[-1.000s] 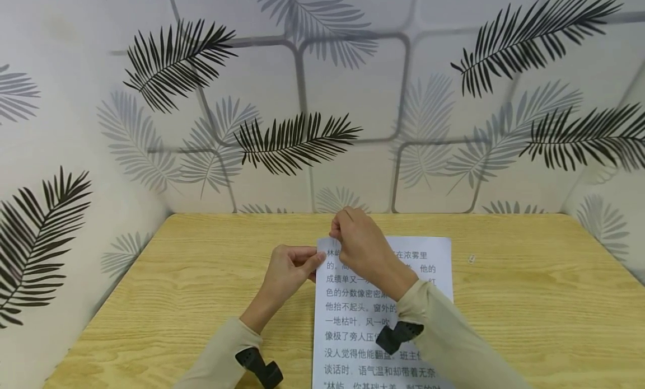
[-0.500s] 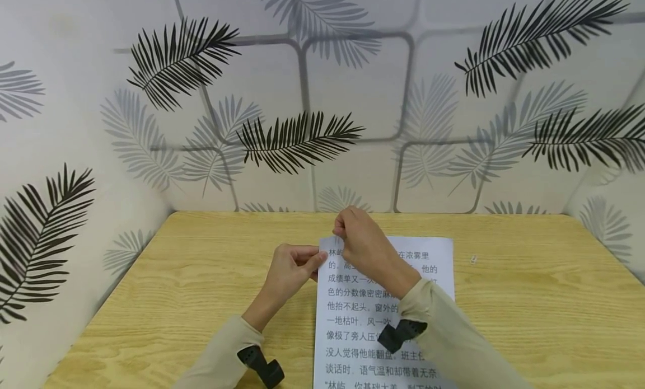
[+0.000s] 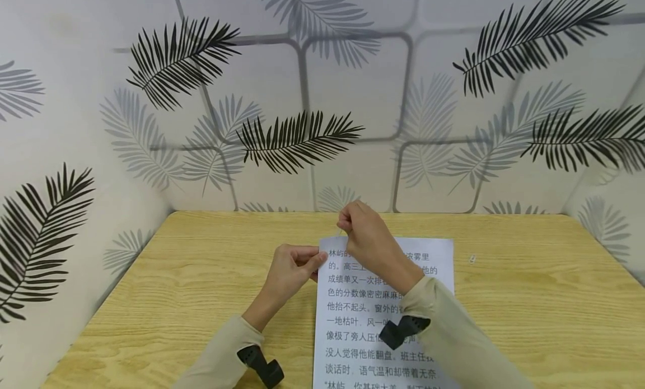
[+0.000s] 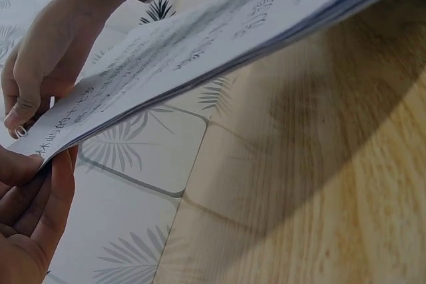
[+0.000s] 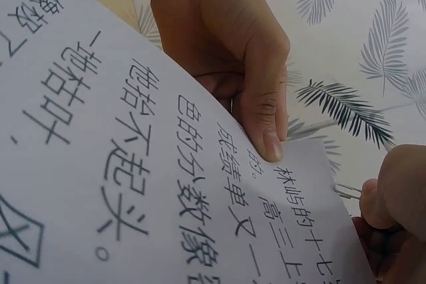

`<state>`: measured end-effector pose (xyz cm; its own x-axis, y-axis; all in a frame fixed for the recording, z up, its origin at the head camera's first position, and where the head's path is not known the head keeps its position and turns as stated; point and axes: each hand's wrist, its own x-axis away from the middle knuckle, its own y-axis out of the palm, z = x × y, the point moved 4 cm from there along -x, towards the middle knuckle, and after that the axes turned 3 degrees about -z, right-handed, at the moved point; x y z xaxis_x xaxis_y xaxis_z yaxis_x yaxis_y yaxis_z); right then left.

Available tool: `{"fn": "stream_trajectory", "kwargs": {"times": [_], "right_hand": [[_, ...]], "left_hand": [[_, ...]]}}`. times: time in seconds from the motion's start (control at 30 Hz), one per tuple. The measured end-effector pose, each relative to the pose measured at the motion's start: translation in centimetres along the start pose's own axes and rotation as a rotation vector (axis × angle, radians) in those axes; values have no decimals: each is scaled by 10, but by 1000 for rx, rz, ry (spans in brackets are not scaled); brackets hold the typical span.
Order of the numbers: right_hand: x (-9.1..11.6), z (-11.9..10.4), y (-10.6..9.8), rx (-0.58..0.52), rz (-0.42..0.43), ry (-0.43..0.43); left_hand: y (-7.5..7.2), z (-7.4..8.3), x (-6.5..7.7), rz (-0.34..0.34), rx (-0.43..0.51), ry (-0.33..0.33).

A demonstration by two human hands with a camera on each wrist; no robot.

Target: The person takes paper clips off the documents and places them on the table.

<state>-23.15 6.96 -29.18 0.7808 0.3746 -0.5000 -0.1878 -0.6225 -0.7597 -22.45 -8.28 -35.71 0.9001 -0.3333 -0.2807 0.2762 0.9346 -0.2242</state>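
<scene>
Between thumb and fingers, my left hand (image 3: 292, 274) pinches the upper left corner of a stack of printed paper sheets (image 3: 373, 333). Thumb on top and fingers beneath show in the left wrist view, where the stack slants above the table. My right hand (image 3: 370, 240) reaches across the printed text and pinches a small wire paper clip (image 5: 347, 191) at the top edge, near that corner. The clip's looped end sits right at the paper's edge in the right wrist view. Lines of dark characters cover the top sheet.
A second small clip-like piece (image 3: 472, 259) lies on the wood-grain table (image 3: 211, 288), right of the paper. Behind the table stands a wall (image 3: 353, 87) with leaf patterns. Black wrist cameras (image 3: 262, 366) are strapped over both sleeves.
My right hand has shifted slightly up and to the right, taking the paper clip with it, so more of the clip shows past the top edge. My left hand keeps its pinch.
</scene>
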Motion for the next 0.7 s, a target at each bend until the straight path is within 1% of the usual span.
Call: {"fn": "stream_trajectory", "kwargs": {"times": [0.13, 0.33, 0.53, 0.7], "right_hand": [[1, 1, -2, -26, 32, -3], [0, 4, -8, -40, 73, 17], [-2, 7, -15, -49, 84, 37], [-2, 10, -19, -35, 91, 46]], "left_hand": [[0, -1, 0, -10, 21, -6], [0, 0, 0, -9, 14, -11], [-1, 0, 1, -9, 11, -16], [-1, 1, 0, -9, 14, -21]]}}
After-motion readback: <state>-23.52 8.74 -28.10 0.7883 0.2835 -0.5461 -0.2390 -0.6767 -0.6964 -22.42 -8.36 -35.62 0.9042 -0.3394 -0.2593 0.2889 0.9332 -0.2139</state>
